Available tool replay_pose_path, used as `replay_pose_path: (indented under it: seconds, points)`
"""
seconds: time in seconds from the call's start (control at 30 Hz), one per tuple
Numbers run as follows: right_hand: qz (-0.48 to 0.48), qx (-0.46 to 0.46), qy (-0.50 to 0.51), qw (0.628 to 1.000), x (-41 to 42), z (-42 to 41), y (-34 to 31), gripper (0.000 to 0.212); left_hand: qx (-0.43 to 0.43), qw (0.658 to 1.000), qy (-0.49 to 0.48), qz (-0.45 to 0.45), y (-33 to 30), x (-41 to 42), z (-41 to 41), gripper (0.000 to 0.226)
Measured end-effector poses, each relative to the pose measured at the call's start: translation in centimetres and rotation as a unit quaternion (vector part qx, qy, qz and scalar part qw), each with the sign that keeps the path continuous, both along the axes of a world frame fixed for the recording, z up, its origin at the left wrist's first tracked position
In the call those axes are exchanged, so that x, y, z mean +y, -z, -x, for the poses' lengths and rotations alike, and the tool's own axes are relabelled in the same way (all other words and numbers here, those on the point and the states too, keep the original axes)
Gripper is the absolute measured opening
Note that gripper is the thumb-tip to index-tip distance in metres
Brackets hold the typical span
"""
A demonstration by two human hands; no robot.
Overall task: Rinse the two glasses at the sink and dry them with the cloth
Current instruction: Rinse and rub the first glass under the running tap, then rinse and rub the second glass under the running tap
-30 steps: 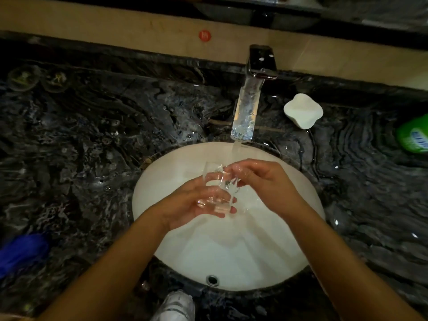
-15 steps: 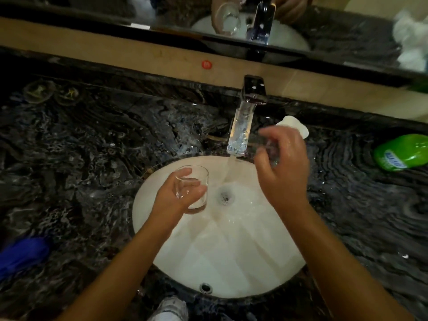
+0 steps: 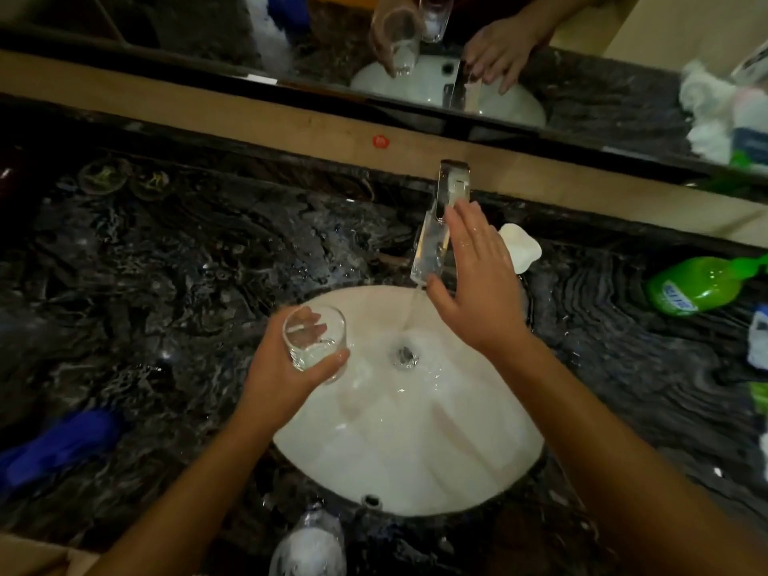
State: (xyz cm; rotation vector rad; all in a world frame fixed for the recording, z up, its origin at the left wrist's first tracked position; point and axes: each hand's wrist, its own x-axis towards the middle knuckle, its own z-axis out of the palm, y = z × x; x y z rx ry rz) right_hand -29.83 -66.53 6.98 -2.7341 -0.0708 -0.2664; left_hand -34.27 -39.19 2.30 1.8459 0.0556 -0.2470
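My left hand (image 3: 286, 376) grips a clear glass (image 3: 314, 342) upright over the left part of the white sink basin (image 3: 415, 463); a little water sits in its bottom. My right hand (image 3: 478, 284) is flat with fingers apart against the right side of the chrome tap (image 3: 440, 226), holding nothing. A thin stream of water (image 3: 413, 305) runs from the spout toward the drain (image 3: 405, 355). A blue cloth (image 3: 58, 446) lies on the counter at the left. I cannot make out a second glass.
The dark marble counter (image 3: 208, 264) is wet. A white soap dish (image 3: 519, 247) sits behind my right hand, a green bottle (image 3: 698, 288) lies at the right. A mirror (image 3: 415, 47) runs along the back. A clear plastic bottle (image 3: 309, 542) stands at the front edge.
My right hand left the glass and rose to the tap, flattening against its side. The left hand carried the glass left, out of the stream. The view tilted up.
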Motion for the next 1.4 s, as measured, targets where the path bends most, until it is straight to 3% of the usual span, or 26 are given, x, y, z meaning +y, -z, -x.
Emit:
replay_pose_path:
  seconds: [0.47,0.87,1.17,1.4]
  points:
    - [0.040,0.029,0.015,0.999,0.7,1.2,-0.1,0.084,-0.032,0.988,-0.059,-0.136,-3.4,7.0,6.6,0.074]
    - [-0.009,0.010,0.054,0.998,2.4,1.3,0.5,0.084,0.063,0.961,-0.148,-0.223,-1.9,11.9,14.0,0.092]
    - [-0.009,0.004,0.071,0.997,3.1,1.2,0.9,0.084,0.077,0.955,-0.111,-0.265,-1.0,12.6,16.4,0.077]
    - [-0.006,0.007,0.070,0.998,3.1,1.2,1.0,0.085,0.076,0.950,-0.107,-0.283,-0.7,12.6,16.9,0.081]
